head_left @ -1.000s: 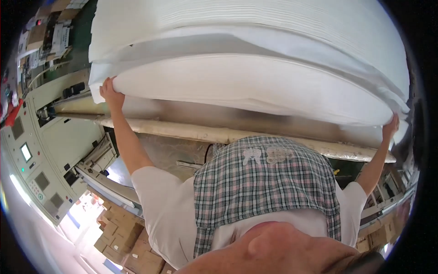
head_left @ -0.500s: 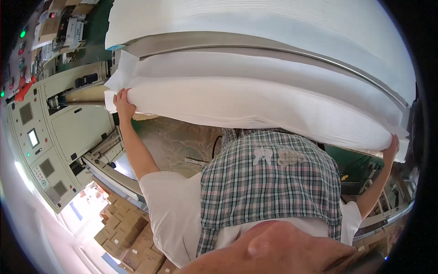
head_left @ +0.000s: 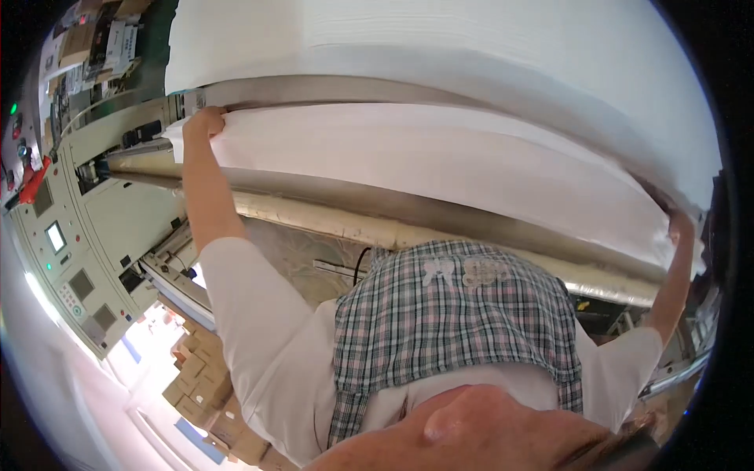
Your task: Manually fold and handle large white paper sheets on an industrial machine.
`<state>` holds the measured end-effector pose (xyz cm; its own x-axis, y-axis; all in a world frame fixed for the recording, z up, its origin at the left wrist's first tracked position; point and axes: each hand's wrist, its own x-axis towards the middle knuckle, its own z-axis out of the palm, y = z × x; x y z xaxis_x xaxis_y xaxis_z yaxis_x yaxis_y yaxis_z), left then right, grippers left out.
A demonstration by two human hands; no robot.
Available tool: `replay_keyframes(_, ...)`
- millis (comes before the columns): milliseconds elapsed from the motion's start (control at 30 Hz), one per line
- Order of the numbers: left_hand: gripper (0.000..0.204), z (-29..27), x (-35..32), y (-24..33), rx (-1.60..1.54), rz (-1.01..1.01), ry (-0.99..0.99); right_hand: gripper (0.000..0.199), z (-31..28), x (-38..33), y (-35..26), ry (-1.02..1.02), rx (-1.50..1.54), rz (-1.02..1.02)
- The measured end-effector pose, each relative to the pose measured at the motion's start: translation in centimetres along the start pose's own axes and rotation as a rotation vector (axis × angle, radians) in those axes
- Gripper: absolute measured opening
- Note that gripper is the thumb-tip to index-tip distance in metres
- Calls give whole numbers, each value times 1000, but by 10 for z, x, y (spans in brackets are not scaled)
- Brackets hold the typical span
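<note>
A wide white sheet (head_left: 440, 153), thin like paper or fabric, stretches between my two hands in front of a large white roll (head_left: 503, 39). At its left end my left hand (head_left: 206, 122) is closed over the edge, with the fingertips partly hidden behind it. Far to the right, my right hand (head_left: 680, 226) grips the other end, its fingers partly tucked behind the sheet. Both arms reach forward, spread wide. The sheet's near edge hangs just beyond a long grey-brown roller or bar (head_left: 369, 196).
A yellowish wrapped bar (head_left: 330, 224) runs crosswise close to my checked apron (head_left: 455, 322). Machine cabinets (head_left: 118, 228) with screens and buttons stand at the left. Cardboard boxes (head_left: 204, 369) are stacked at lower left, with more boxes (head_left: 86, 47) at upper left.
Both hands have moved forward, away from my body, carrying the sheet closer to the large roll. The grey-brown bar and the yellowish bar now show where the sheet covered them.
</note>
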<state>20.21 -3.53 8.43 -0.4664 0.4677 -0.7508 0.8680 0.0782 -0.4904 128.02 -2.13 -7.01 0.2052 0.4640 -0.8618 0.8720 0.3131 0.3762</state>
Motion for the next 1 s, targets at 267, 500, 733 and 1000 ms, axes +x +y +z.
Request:
replay_keyframes(267,54,81,-22,47,-47,79,8,48,84,-55,92,40,379,48)
replay_keyframes(500,50,92,-75,47,-105,-5,56,26,-30,-71,-48,575,1038,-392)
replay_keyframes(733,53,89,-60,35,-37,220,104,15,-219,-257,-348,436,1047,-846)
replay_keyframes(1000,63,90,-29,-18,-171,723,33,38,-378,-257,-691,-22,883,-1157)
